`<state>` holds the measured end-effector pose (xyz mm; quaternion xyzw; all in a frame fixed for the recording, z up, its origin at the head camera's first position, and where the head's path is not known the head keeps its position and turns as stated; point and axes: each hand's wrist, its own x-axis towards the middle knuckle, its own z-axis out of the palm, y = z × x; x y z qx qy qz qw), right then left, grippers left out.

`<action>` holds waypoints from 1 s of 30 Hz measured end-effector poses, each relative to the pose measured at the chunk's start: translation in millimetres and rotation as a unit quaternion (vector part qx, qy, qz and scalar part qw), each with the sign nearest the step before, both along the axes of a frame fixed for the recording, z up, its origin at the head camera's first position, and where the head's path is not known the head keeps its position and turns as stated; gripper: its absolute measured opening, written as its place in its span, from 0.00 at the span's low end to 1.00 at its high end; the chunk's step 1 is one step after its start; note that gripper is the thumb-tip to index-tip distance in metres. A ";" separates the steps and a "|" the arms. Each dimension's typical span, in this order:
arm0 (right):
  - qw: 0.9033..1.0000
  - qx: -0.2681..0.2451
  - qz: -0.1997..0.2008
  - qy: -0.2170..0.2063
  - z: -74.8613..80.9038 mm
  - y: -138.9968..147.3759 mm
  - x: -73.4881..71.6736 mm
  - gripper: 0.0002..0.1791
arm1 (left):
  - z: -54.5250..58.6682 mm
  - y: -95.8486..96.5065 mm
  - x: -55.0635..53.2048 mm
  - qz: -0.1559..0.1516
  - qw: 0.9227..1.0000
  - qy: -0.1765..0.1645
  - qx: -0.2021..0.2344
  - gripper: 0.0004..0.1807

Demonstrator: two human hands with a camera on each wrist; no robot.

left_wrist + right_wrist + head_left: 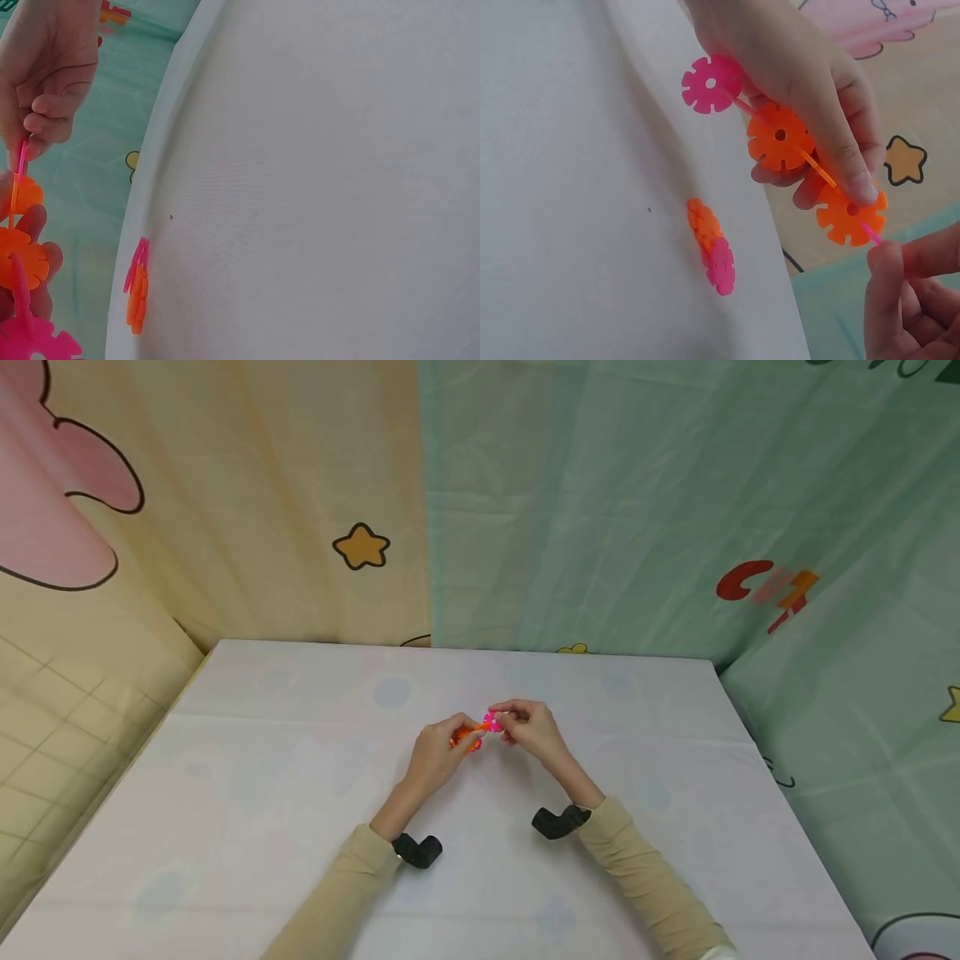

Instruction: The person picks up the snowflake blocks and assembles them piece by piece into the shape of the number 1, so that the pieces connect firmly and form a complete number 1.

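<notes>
My left hand (437,753) grips a chain of notched plastic discs; in the right wrist view its thumb presses on the end orange disc (838,221). Further along the chain come another orange disc (774,154) and a pink disc (705,94), linked through their slots edge-on. My right hand (531,728) pinches a pink disc (491,722) between thumb and fingertips. Seen edge-on in the right wrist view, that disc meets the rim of the end orange disc. Both hands are close together above the table, and fingers hide parts of the chain.
On the white-covered table (300,827), loose orange discs (703,219) and pink discs (721,268) lie in a small group below the hands. A printed curtain (570,527) hangs behind the table's far edge. Black mounts (558,822) sit on both wrists.
</notes>
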<state>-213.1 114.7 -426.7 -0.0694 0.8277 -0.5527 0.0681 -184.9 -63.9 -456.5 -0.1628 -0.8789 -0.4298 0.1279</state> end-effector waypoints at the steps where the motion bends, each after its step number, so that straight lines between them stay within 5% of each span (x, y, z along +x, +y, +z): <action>1: 1.000 0.005 0.008 -0.001 0.0 1.1 -0.4 0.13 | 0.1 -0.2 -0.1 0.002 1.000 0.004 -0.003 0.07; 8: 0.999 0.023 0.044 -0.011 0.8 6.4 -3.2 0.15 | 0.3 -1.2 -1.8 0.022 0.999 0.030 -0.030 0.14; 21: 0.999 0.011 0.031 -0.011 -2.1 2.4 -4.0 0.14 | -3.4 -3.2 -3.9 0.040 0.988 0.115 -0.094 0.17; 30: 0.999 0.008 0.040 -0.014 -6.6 -0.6 -6.5 0.16 | -1.5 -9.9 -3.9 0.057 0.990 0.097 -0.087 0.15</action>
